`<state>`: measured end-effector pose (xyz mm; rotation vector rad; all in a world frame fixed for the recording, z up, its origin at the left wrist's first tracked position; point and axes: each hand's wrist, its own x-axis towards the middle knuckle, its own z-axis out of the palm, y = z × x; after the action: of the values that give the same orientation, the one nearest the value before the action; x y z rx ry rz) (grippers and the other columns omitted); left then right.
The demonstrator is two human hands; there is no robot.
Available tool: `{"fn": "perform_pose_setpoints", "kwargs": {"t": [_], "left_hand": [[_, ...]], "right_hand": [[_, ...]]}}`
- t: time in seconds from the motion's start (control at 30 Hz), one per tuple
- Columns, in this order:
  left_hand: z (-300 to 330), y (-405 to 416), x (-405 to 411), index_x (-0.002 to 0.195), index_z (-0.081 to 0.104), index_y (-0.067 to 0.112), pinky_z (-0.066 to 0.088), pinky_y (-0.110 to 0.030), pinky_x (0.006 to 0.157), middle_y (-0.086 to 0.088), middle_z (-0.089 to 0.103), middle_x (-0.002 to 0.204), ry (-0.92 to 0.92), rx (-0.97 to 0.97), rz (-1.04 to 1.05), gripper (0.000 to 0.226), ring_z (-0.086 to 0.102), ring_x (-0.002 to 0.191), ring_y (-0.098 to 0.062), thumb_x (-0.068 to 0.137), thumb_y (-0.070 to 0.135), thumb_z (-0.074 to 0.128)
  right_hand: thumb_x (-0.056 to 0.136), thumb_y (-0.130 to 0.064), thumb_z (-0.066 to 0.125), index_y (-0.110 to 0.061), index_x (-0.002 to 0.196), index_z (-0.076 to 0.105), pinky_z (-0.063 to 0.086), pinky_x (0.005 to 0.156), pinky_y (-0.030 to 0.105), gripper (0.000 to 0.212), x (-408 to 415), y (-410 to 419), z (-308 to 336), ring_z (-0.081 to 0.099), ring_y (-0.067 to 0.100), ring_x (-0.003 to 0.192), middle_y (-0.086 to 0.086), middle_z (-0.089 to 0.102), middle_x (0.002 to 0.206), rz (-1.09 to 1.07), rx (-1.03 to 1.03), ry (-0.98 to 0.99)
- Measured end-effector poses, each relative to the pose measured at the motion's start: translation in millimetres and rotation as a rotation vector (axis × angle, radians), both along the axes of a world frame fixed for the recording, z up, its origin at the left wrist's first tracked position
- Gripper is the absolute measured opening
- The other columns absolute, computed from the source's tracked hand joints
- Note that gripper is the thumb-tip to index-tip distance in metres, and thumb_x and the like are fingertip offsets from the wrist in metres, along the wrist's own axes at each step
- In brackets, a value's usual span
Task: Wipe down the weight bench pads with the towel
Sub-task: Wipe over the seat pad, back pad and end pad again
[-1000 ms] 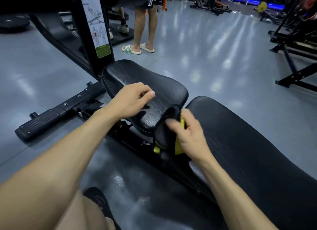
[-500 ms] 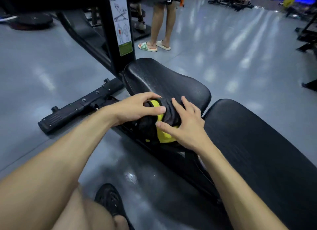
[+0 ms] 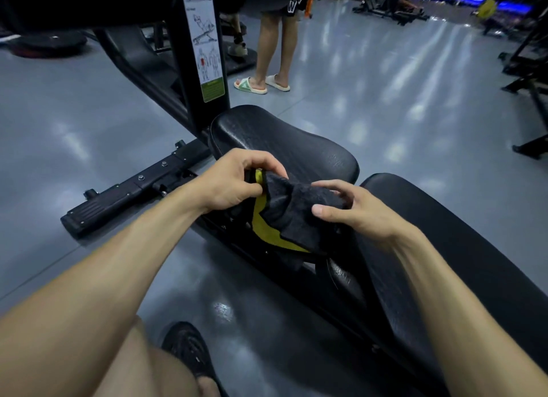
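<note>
Black towel [image 3: 296, 210] with yellow; black seat pad [image 3: 281, 141].

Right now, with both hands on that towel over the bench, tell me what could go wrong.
1. The black terry towel with the yellow edge is bunched between the left hand and right hand; wiping like that would likely leave streaks.
2. Its lower end hangs over the black bench frame beside the small black seat pad and might snag there.
3. A bystander in white slides stands close beyond the pad.
</note>
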<state>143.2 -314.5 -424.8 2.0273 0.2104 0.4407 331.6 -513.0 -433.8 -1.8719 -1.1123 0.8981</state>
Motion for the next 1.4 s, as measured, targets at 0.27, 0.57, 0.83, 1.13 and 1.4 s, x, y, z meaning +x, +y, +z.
{"fn": "perform_pose_setpoints", "kwargs": {"t": [0.27, 0.57, 0.83, 1.13, 1.4], "left_hand": [[1, -5, 9, 0.117, 0.063, 0.013, 0.055, -0.034, 0.093, -0.005, 0.07, 0.111, -0.124, -0.027, 0.128, 0.04, 0.068, 0.102, -0.02, 0.081, -0.002, 0.075], [-4, -10, 33, 0.089, 0.071, 0.011, 0.046, -0.026, 0.063, 0.002, 0.067, 0.082, 0.159, -0.282, 0.49, 0.046, 0.058, 0.073, -0.016, 0.094, 0.054, 0.057], [-1, -13, 19, 0.104, 0.071, 0.003, 0.059, -0.03, 0.065, -0.015, 0.078, 0.094, 0.441, -0.272, 0.182, 0.035, 0.076, 0.085, -0.029, 0.097, 0.036, 0.064], [-8, -17, 10, 0.076, 0.068, 0.012, 0.04, -0.026, 0.055, 0.007, 0.061, 0.055, 0.575, 0.211, 0.269, 0.032, 0.055, 0.05, -0.008, 0.087, 0.042, 0.071], [0, -12, -6, 0.105, 0.05, 0.028, 0.049, -0.04, 0.086, 0.008, 0.058, 0.103, 0.399, 0.5, 0.46, 0.059, 0.054, 0.1, -0.019, 0.065, 0.05, 0.087]], "right_hand": [[0.093, -0.028, 0.075, -0.009, 0.099, 0.073, 0.058, 0.089, 0.055, 0.02, -20, -5, -8, 0.072, 0.021, 0.091, 0.011, 0.078, 0.097, -0.091, 0.282, -0.004], [0.083, -0.017, 0.082, -0.007, 0.104, 0.073, 0.06, 0.087, 0.044, 0.025, -6, 23, 4, 0.075, 0.031, 0.095, 0.013, 0.078, 0.1, -0.279, 0.368, 0.149], [0.08, -0.002, 0.082, 0.0, 0.108, 0.07, 0.062, 0.08, 0.039, 0.031, 8, 31, -2, 0.074, 0.027, 0.086, 0.015, 0.078, 0.097, -0.318, 0.206, 0.417], [0.074, -0.02, 0.086, -0.006, 0.119, 0.066, 0.061, 0.084, 0.033, 0.051, 10, 26, 0, 0.074, 0.024, 0.096, 0.013, 0.077, 0.11, -0.142, 0.042, 0.431], [0.081, -0.005, 0.082, -0.005, 0.096, 0.074, 0.059, 0.084, 0.046, 0.018, -10, 18, 13, 0.073, 0.027, 0.08, 0.016, 0.078, 0.091, -0.054, 0.052, 0.135]]}}
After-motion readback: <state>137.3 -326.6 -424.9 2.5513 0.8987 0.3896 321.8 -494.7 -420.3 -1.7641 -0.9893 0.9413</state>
